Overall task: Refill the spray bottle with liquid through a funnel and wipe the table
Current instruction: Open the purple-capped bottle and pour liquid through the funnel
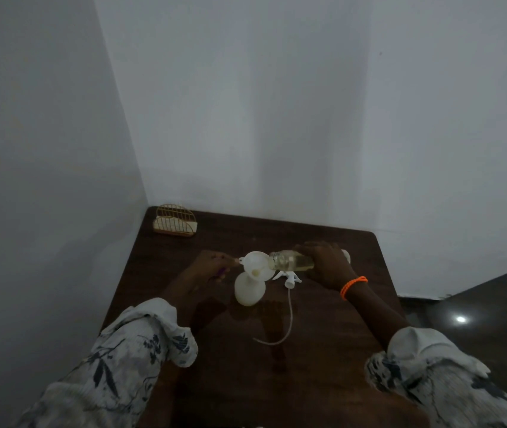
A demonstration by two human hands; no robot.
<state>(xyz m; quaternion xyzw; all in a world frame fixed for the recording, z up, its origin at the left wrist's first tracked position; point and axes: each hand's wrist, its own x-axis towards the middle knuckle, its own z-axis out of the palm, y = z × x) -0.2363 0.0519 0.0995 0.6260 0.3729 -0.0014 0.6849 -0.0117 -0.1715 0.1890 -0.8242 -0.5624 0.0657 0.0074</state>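
Note:
A white spray bottle [249, 291] stands upright on the dark wooden table [277, 381] with a white funnel [256, 263] in its neck. My left hand [212, 267] pinches the funnel's small tab at its left rim. My right hand [328, 265] grips a clear bottle of yellowish liquid [292, 261], tipped on its side with its mouth over the funnel. The white spray head [289, 278] lies on the table beside the bottle, its long tube [289, 319] curling toward me.
A small gold wire holder [174, 220] stands at the table's far left corner, against the white walls. A white object [346, 255] peeks out behind my right hand. Dark floor lies to the right of the table.

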